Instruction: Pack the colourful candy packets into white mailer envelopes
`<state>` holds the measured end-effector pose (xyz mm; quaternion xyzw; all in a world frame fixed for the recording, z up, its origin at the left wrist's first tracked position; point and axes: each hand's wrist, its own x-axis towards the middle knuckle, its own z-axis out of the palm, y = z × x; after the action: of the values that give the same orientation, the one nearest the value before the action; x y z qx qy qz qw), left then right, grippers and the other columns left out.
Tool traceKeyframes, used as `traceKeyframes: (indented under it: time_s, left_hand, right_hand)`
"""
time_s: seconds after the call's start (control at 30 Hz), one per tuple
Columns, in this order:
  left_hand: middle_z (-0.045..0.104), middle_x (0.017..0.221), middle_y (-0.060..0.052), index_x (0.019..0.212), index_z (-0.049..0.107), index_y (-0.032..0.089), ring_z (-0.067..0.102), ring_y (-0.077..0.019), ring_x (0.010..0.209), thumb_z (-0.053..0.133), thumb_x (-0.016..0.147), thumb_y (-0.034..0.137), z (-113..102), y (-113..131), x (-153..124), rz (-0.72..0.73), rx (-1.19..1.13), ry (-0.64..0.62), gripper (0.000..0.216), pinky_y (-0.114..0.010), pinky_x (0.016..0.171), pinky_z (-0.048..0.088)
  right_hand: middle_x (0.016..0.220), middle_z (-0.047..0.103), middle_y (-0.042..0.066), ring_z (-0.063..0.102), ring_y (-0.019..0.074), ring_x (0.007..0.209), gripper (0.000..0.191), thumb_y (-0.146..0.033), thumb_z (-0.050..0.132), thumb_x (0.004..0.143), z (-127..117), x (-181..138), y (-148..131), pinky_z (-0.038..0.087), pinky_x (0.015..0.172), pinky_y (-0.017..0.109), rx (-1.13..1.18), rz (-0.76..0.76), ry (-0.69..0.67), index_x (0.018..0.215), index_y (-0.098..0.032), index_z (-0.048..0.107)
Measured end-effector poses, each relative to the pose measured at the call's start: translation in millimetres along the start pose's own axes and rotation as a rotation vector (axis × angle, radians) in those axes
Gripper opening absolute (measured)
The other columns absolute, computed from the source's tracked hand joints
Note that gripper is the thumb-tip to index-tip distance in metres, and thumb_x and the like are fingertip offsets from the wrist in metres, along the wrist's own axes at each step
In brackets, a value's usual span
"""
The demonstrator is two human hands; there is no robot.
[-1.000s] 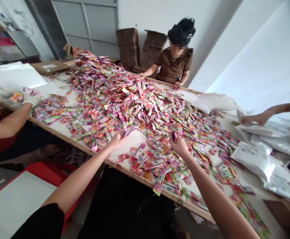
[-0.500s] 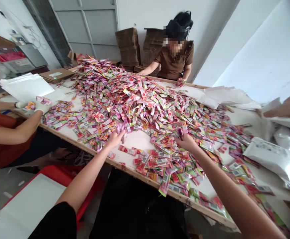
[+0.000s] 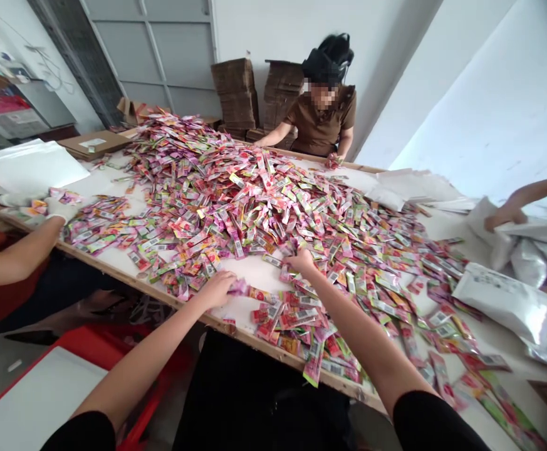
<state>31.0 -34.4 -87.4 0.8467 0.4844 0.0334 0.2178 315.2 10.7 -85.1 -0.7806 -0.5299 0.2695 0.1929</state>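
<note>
Left hand point(image 3: 217, 289) has dropped toward 6 o'clock, its grip pinching a purple sachet point(image 3: 241, 287) over bare tabletop point(image 3: 259, 270). Right hand point(image 3: 302, 260) has shifted toward 9 o'clock and is now touching the sachet pile point(image 3: 235, 188) at its near edge; its grip cannot be told.

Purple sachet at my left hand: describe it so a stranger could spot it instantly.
Find the long table heaped with colourful sachets, then the bare white patch at its near edge. The left hand rests there, with the purple sachet pinched at its fingertips. The red packets just beside it lie loose; this one is purple and held.
</note>
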Motion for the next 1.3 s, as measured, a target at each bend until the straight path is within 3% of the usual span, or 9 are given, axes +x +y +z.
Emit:
traceKeyframes:
  time_s: [0.17, 0.33, 0.47, 0.63, 0.73, 0.83, 0.97, 1.17, 1.3]
  left_hand:
    - [0.063, 0.097, -0.006, 0.115, 0.046, 0.02, 0.06, -0.0191, 0.08, 0.045, 0.08, 0.044, -11, 19, 19, 0.011, -0.191, 0.056, 0.042, -0.027, 0.066, 0.045]
    - [0.065, 0.09, -0.01, 0.097, 0.059, 0.017, 0.06, -0.027, 0.086, 0.057, 0.071, 0.034, 31, 63, 45, 0.087, 0.1, -0.113, 0.031, -0.033, 0.073, 0.044]
    - [0.061, 0.104, -0.013, 0.091, 0.061, 0.017, 0.053, -0.0302, 0.102, 0.059, 0.067, 0.021, 33, 50, 39, 0.108, 0.141, -0.084, 0.024, -0.038, 0.084, 0.04]
    - [0.064, 0.096, -0.01, 0.101, 0.055, 0.018, 0.06, -0.0239, 0.087, 0.054, 0.074, 0.031, -11, 26, 68, 0.035, 0.069, -0.053, 0.03, -0.031, 0.074, 0.044]
    - [0.06, 0.107, -0.011, 0.115, 0.046, 0.016, 0.058, -0.0227, 0.094, 0.055, 0.074, 0.033, -28, 33, 98, 0.049, 0.016, 0.014, 0.046, -0.028, 0.078, 0.043]
    - [0.061, 0.106, -0.01, 0.117, 0.045, 0.013, 0.057, -0.0237, 0.095, 0.063, 0.065, 0.038, -33, 44, 114, 0.051, -0.039, 0.1, 0.06, -0.028, 0.079, 0.043]
    - [0.065, 0.087, -0.004, 0.096, 0.058, 0.02, 0.06, -0.0221, 0.083, 0.055, 0.071, 0.033, -28, 65, 127, 0.159, 0.055, 0.149, 0.029, -0.029, 0.074, 0.042]
    - [0.066, 0.09, -0.008, 0.082, 0.063, 0.019, 0.058, -0.025, 0.09, 0.057, 0.066, 0.022, 18, 106, 162, 0.192, 0.163, 0.026, 0.018, -0.032, 0.08, 0.039]
    - [0.066, 0.087, -0.01, 0.085, 0.063, 0.016, 0.058, -0.0258, 0.087, 0.054, 0.068, 0.022, 35, 88, 142, 0.059, 0.169, 0.028, 0.02, -0.033, 0.077, 0.041]
  right_hand:
    - [0.059, 0.054, 0.002, 0.055, 0.0157, 0.055, 0.026, -0.033, 0.063, 0.064, -40, 9, 3, 0.042, 0.046, 0.024, 0.001, 0.055, -0.023, 0.078, -0.013, 0.052]
    - [0.086, 0.06, 0.013, 0.057, 0.0251, 0.085, 0.037, -0.028, 0.07, 0.057, 22, -3, -10, 0.046, 0.064, 0.029, -0.089, 0.068, 0.033, 0.086, -0.012, 0.053]
    - [0.088, 0.06, 0.011, 0.058, 0.0212, 0.081, 0.042, -0.026, 0.071, 0.054, 39, -17, 0, 0.045, 0.062, 0.026, -0.07, 0.042, 0.021, 0.089, -0.013, 0.051]
    - [0.06, 0.054, 0.0, 0.053, 0.014, 0.055, 0.03, -0.038, 0.068, 0.056, -21, -22, 31, 0.038, 0.046, 0.022, -0.031, -0.012, -0.054, 0.064, -0.016, 0.049]
    - [0.053, 0.05, -0.003, 0.05, 0.0129, 0.053, 0.026, -0.027, 0.069, 0.052, -56, -24, 44, 0.037, 0.046, 0.021, -0.042, -0.09, -0.094, 0.056, -0.018, 0.046]
    - [0.058, 0.053, -0.001, 0.052, 0.0123, 0.056, 0.014, -0.023, 0.061, 0.063, -87, -29, 52, 0.04, 0.049, 0.021, 0.005, -0.116, -0.063, 0.063, -0.017, 0.048]
    - [0.066, 0.058, 0.002, 0.055, 0.0137, 0.056, 0.015, -0.026, 0.057, 0.068, -114, -38, 60, 0.044, 0.05, 0.023, 0.108, -0.174, -0.03, 0.078, -0.016, 0.051]
    - [0.082, 0.061, 0.006, 0.058, 0.0196, 0.075, 0.032, -0.008, 0.061, 0.056, -56, -48, 52, 0.041, 0.061, 0.024, -0.34, -0.453, -0.251, 0.086, -0.016, 0.054]
    - [0.092, 0.061, 0.01, 0.057, 0.0228, 0.083, 0.043, -0.006, 0.056, 0.06, -31, -61, 62, 0.039, 0.065, 0.026, -0.45, -0.45, -0.236, 0.101, -0.017, 0.05]
